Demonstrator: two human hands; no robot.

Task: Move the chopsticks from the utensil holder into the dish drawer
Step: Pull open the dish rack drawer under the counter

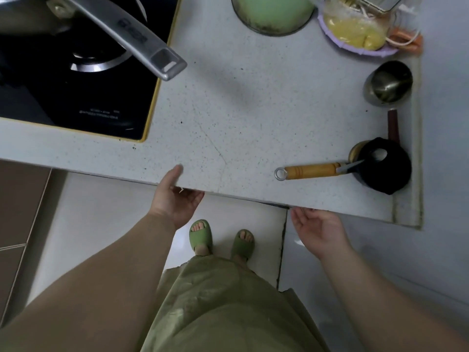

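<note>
**Two empty hands at the counter's front edge**

Both hands sit low at the front edge of the speckled white countertop (253, 118). The left hand (175, 196) is open, palm turned up, its thumb lying on the counter's top surface and its fingers (193, 195) reaching under the lip. The right hand (317, 229) is open too, fingers spread and loosely curled, just beneath the edge and holding nothing. The two hands are well apart.

No chopsticks or dish drawer can be made out in this view; whatever lies under the counter edge is hidden.

On the counter, counted: one black cooktop (76, 92) at the left, with one pan's grey handle (121, 34) jutting out over it; one green bowl (272, 13) at the far edge; one purple-rimmed dish (355, 44) of bagged yellow food beside it; one steel cup (388, 82) on the right; one yellow-handled tool (312, 170) with a metal ring, lying flat, its tip touching one black object (385, 171), possibly a holder or pouch, hard to tell.

Below, two green sandals (200, 236) stand on pale floor tiles (101, 224).
</note>
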